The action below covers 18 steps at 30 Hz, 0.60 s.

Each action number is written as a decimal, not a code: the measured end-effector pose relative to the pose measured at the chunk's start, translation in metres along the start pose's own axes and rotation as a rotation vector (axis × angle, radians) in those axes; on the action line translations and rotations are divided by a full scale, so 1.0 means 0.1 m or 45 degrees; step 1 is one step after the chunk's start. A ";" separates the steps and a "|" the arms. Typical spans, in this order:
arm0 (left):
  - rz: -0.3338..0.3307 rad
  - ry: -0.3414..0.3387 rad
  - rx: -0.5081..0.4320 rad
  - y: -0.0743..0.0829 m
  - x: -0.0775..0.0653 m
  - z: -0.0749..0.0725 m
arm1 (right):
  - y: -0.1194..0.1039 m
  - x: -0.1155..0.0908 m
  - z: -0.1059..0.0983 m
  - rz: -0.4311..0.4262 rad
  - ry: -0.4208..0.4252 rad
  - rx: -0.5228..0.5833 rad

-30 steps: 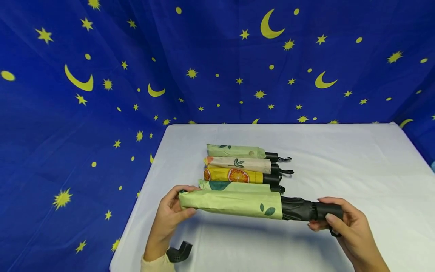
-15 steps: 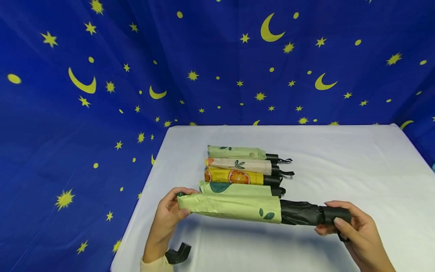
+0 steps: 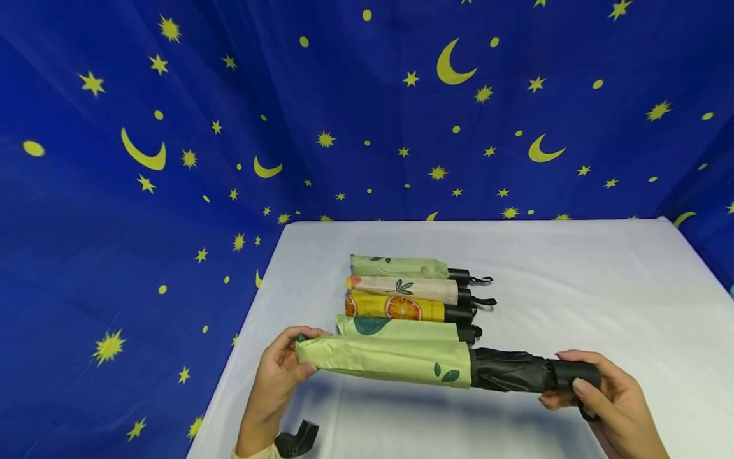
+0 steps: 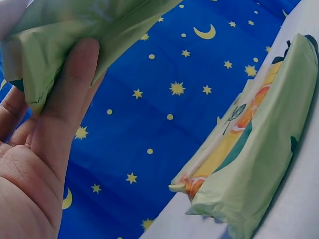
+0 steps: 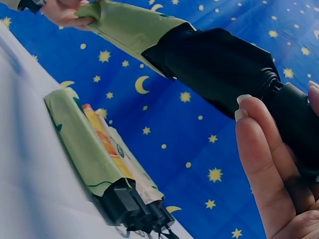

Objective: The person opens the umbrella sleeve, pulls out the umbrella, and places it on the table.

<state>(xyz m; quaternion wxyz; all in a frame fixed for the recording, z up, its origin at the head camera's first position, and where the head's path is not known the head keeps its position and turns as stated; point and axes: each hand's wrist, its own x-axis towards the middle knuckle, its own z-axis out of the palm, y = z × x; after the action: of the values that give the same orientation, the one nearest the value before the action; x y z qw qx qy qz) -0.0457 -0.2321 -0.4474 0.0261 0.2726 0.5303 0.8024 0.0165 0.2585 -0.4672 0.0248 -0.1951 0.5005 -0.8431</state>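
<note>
One black umbrella, partly inside one green cover
Over the surface, the right hand grips its handle, the left hand pinches the cover's end; behind lie four covered umbrellas, then one starry curtain.

Blue star-and-moon curtains around a white-covered table

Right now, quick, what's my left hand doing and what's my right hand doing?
Left hand: holding, pinching one end of the light green sleeve.
Right hand: holding, gripping the black handle of the umbrella.
</note>
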 end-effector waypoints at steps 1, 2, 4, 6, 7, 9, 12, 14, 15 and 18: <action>-0.006 -0.001 0.006 0.00 0.00 0.00 | 0.00 0.00 -0.01 -0.002 -0.002 -0.002; -0.021 0.006 0.004 0.00 -0.01 0.00 | 0.00 -0.01 -0.01 -0.001 -0.001 -0.008; -0.048 0.025 -0.003 0.00 -0.01 0.00 | 0.00 -0.01 -0.02 -0.003 0.000 -0.013; -0.056 0.032 -0.006 0.01 -0.02 -0.01 | -0.01 -0.02 -0.02 -0.007 0.006 -0.024; -0.055 0.032 -0.006 0.01 -0.02 -0.02 | -0.01 -0.02 -0.03 -0.008 0.010 -0.029; -0.036 0.024 -0.001 0.02 -0.02 -0.04 | -0.01 -0.03 -0.05 -0.014 0.010 -0.031; -0.019 0.007 0.016 0.02 -0.03 -0.05 | 0.00 -0.03 -0.07 -0.011 0.003 -0.009; -0.027 0.007 0.020 0.02 -0.05 -0.06 | 0.02 -0.04 -0.09 -0.009 -0.018 0.030; -0.038 0.011 0.020 0.02 -0.06 -0.05 | 0.02 -0.05 -0.10 -0.008 -0.028 0.049; -0.058 0.021 0.027 0.01 -0.07 -0.05 | 0.04 -0.05 -0.11 -0.014 -0.056 0.090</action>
<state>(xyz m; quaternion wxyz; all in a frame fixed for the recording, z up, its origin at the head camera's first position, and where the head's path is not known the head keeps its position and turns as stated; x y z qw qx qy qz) -0.0417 -0.2394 -0.4507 0.0371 0.2542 0.5450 0.7981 0.0164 0.2669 -0.4769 0.0380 -0.2155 0.4687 -0.8558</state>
